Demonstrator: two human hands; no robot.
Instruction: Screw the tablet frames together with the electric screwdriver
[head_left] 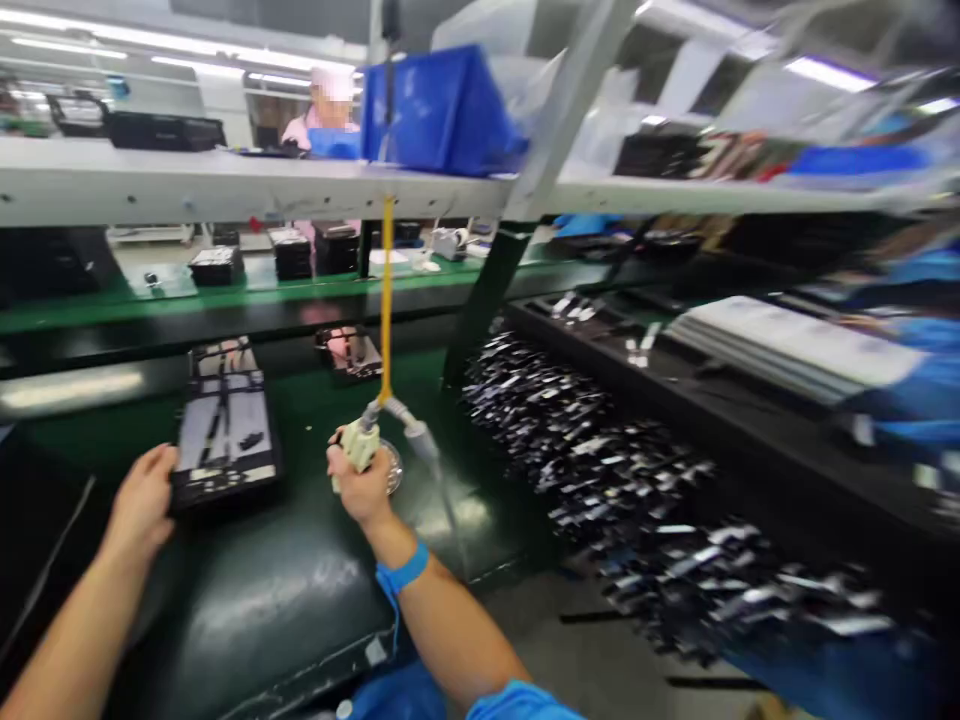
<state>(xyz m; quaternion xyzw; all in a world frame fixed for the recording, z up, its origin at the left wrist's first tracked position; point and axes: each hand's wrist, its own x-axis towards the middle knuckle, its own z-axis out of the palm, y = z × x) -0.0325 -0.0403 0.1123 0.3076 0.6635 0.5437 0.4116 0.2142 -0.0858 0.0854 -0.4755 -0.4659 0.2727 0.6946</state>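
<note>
My left hand (pixel 142 500) is at the left edge of a black tray (pixel 274 440), its fingers closed against the rim. Flat grey panels with black strips and small parts (pixel 225 425) lie in the tray. In my right hand (pixel 366 490) is a cream-coloured handheld tool (pixel 361 445), its exact kind unclear. A yellow cord (pixel 387 300) runs up from the tool's top to the shelf, and a grey cable (pixel 421 440) hangs down beside it. Partly hidden behind my right hand is a clear round object (pixel 393 468). A blue band circles my right wrist.
On the green bench (pixel 300 540), a smaller black tray (pixel 349 352) lies farther back. Many dark and silvery strips (pixel 600 460) hang along the right side, beside a slanted post (pixel 487 290). Overhead, a white shelf (pixel 247 190) carries a blue bin (pixel 442 110). A person (pixel 326 110) is beyond.
</note>
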